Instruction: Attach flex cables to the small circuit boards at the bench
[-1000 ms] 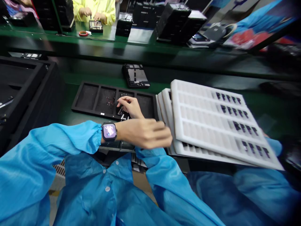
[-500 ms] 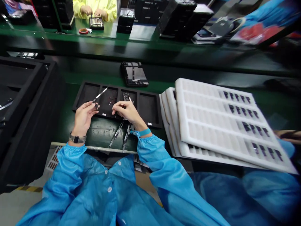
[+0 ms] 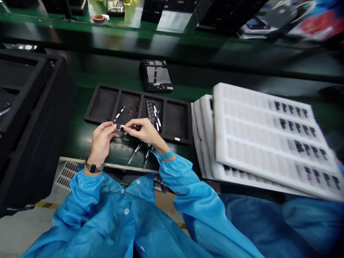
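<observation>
My left hand (image 3: 101, 140) is closed around thin metal tweezers (image 3: 119, 114) that point up over a black four-compartment tray (image 3: 176, 134). My right hand (image 3: 143, 130) pinches a small dark part (image 3: 119, 127), and the fingertips of both hands meet at it just in front of the tray. The tray's third compartment holds a row of small dark components (image 3: 152, 109). Tiny reddish specks lie in the second compartment (image 3: 131, 107). Both arms wear blue sleeves.
Two more metal tools (image 3: 140, 154) lie on the green bench under my right wrist. Stacked white foam trays (image 3: 242, 143) with dark parts sit on the right. An opened device (image 3: 157, 75) rests beyond the tray. Black bins (image 3: 24, 107) stand on the left.
My left hand swept back from the right, took hold of tweezers, and came to meet my right hand. My right hand drew out of the tray compartment with a small part.
</observation>
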Tool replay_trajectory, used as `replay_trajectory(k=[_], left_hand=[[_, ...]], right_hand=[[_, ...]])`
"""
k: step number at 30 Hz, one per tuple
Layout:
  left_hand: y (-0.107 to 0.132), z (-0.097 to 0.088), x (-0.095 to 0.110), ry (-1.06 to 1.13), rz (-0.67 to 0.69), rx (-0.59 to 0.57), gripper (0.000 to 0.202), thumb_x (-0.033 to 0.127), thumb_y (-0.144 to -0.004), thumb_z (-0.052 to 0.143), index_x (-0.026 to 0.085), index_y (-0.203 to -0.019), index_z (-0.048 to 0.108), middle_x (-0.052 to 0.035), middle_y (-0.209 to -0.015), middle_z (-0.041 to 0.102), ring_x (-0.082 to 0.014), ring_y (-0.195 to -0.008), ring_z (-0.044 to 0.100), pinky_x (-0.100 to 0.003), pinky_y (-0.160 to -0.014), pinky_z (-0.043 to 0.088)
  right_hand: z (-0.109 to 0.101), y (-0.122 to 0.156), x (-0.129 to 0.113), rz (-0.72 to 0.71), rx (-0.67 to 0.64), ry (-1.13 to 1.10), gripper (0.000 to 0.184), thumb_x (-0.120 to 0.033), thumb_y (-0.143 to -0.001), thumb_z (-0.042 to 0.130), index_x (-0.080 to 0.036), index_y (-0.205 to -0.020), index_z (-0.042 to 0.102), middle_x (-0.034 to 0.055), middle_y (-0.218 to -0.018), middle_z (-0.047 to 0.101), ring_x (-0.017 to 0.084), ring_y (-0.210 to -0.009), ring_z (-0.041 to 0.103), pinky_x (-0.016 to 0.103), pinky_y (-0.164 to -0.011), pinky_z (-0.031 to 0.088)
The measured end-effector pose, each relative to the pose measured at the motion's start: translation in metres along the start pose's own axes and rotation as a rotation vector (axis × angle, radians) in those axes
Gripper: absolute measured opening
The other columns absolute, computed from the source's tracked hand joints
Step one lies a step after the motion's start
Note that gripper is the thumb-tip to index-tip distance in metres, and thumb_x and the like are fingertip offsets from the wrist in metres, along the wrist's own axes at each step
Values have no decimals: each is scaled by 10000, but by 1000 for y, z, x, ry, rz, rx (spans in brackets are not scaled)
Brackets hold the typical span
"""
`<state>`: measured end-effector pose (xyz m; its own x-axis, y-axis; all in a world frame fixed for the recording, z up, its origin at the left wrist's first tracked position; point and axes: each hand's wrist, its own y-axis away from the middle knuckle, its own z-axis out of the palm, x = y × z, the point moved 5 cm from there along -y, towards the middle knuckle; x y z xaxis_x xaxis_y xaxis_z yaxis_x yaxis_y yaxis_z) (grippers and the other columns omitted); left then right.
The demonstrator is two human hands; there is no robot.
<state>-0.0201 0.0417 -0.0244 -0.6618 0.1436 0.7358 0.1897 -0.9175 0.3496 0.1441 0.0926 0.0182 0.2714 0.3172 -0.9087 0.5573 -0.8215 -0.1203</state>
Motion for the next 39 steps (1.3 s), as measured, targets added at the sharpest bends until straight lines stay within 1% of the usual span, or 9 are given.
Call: replay_trajectory(k=[5,13,18,23,28,34,37,39], left_hand=[[3,2,-1,-43,18,-9,330,210,-611,927,135,-866,730,-62,-811,774,-173,-733,732,-243,-586,546],[2,2,-4,-125,32,52,303,200,-605,922,135,-823,722,-65,-764,766,-185,-690,740,-232,-546,523],[2,2,-3,-134,27,58,270,180,-613,922,123,-805,741,-71,-764,767,-182,-678,734,-232,-532,525],[2,2,-2,-157,8,62,262,167,-613,932,116,-795,751,-68,-749,756,-174,-657,721,-228,-518,505],[3,1,-3,-167,8,71,243,163,-617,920,120,-784,749,-65,-733,754,-174,-643,716,-226,-510,493],[6,3,-4,-204,59,81,210,157,-643,903,120,-785,753,-68,-726,755,-173,-648,714,-227,-517,501],[7,4,-5,-225,100,91,197,163,-657,896,121,-785,753,-66,-732,757,-169,-654,712,-229,-516,507],[8,5,-5,-222,113,103,206,167,-664,902,121,-795,750,-63,-732,754,-169,-657,715,-232,-525,517]], right_hand=[[2,1,-1,-23,-21,65,203,-367,-943,707,-203,-864,795,37,-805,796,207,-756,711,313,-763,525],[4,4,-3,-80,-4,170,167,-277,-942,687,-212,-863,819,43,-876,830,222,-795,759,302,-775,525],[1,5,0,-64,17,227,180,-284,-952,677,-211,-872,822,45,-869,830,225,-782,756,304,-752,510],[1,6,0,-68,-33,248,175,-255,-947,669,-221,-902,834,33,-878,834,223,-800,762,302,-771,513],[2,7,1,-59,-59,305,170,-249,-952,683,-228,-908,846,39,-868,833,223,-787,759,301,-746,484],[3,9,1,-31,-30,325,152,-216,-936,699,-217,-876,839,35,-824,815,196,-700,714,299,-719,448],[2,10,0,-11,-9,318,148,-228,-935,707,-213,-858,832,31,-805,807,191,-686,697,303,-715,446],[1,9,1,12,12,278,148,-251,-938,714,-211,-854,829,27,-758,790,189,-673,685,304,-708,451]])
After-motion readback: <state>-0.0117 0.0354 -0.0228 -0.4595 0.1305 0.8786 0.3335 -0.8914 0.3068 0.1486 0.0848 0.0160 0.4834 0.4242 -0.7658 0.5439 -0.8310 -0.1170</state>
